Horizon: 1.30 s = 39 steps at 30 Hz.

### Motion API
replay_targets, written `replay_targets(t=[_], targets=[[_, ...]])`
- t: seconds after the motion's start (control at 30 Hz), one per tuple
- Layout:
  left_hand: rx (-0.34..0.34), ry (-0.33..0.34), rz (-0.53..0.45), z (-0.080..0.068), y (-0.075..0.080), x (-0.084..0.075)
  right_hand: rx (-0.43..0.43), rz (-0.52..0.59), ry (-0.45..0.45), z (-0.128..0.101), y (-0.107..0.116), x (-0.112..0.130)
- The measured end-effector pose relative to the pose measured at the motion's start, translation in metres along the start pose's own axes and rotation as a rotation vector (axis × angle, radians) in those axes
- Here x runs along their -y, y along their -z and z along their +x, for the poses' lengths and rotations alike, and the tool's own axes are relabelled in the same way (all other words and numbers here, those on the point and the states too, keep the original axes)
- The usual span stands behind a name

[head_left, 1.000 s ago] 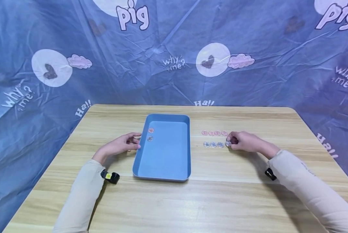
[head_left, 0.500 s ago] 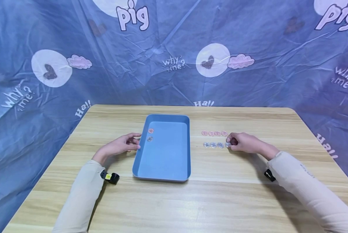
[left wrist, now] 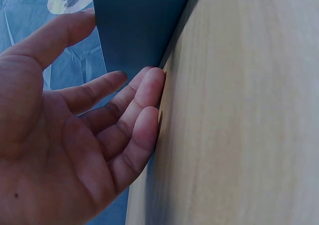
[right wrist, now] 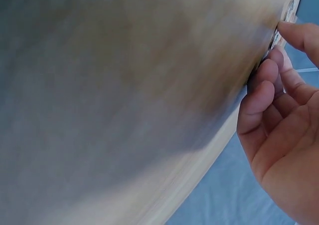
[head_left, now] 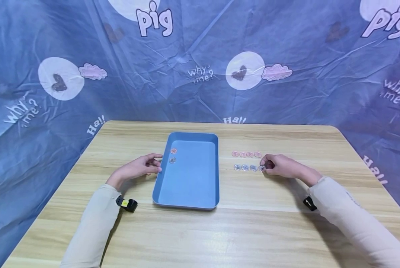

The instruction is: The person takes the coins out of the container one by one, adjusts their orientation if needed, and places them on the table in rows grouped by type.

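Observation:
A blue tray (head_left: 189, 186) lies mid-table with a pink token (head_left: 173, 150) and a silver token (head_left: 172, 160) in its far left corner. To its right, on the wood, are a row of pink tokens (head_left: 246, 154) and a row of silver tokens (head_left: 245, 168). My right hand (head_left: 268, 166) pinches the rightmost silver token (head_left: 261, 168), which still lies on the table; the right wrist view shows curled fingers (right wrist: 264, 85) at the table surface. My left hand (head_left: 143, 166) rests relaxed on the table, its fingers (left wrist: 144, 100) touching the tray's left wall (left wrist: 134, 25).
The wooden table (head_left: 253, 230) is backed and flanked by a blue printed cloth (head_left: 200, 56). Bare wood lies in front of the tray and at both sides. Small black devices sit at both wrists, the left one (head_left: 127, 204).
My right hand has shifted slightly toward me over the rightmost silver token. The left hand, the tray and the other tokens have not moved.

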<state>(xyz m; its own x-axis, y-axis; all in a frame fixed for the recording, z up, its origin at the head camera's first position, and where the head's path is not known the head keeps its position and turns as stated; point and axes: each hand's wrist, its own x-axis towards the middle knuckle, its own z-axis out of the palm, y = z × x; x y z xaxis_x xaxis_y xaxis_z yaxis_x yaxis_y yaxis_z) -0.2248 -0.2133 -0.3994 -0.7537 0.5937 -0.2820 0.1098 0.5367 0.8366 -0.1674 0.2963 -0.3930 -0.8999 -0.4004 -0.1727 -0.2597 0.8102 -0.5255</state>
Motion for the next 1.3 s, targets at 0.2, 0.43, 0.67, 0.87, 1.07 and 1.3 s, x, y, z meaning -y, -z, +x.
replay_targets(t=[0.2, 0.43, 0.67, 0.87, 1.07, 1.3], targets=[[0.004, -0.002, 0.006, 0.001, 0.0, 0.0, 0.031, 0.068, -0.009, -0.006, 0.007, 0.002], [-0.001, 0.008, -0.014, 0.001, 0.0, -0.002, -0.015, 0.194, 0.005, -0.013, 0.022, 0.015], [-0.005, 0.007, -0.006, 0.001, 0.0, -0.001, -0.067, 0.332, 0.054, -0.022, 0.032, 0.039], [-0.011, 0.011, -0.009, 0.0, 0.001, -0.002, -0.14, 0.441, 0.105, -0.025, 0.039, 0.053], [-0.011, 0.012, 0.005, 0.001, 0.0, -0.002, -0.165, 0.595, 0.164, -0.021, 0.045, 0.067], [-0.011, 0.011, 0.022, 0.0, 0.0, -0.002, -0.144, 0.64, 0.181, 0.001, 0.046, 0.096]])
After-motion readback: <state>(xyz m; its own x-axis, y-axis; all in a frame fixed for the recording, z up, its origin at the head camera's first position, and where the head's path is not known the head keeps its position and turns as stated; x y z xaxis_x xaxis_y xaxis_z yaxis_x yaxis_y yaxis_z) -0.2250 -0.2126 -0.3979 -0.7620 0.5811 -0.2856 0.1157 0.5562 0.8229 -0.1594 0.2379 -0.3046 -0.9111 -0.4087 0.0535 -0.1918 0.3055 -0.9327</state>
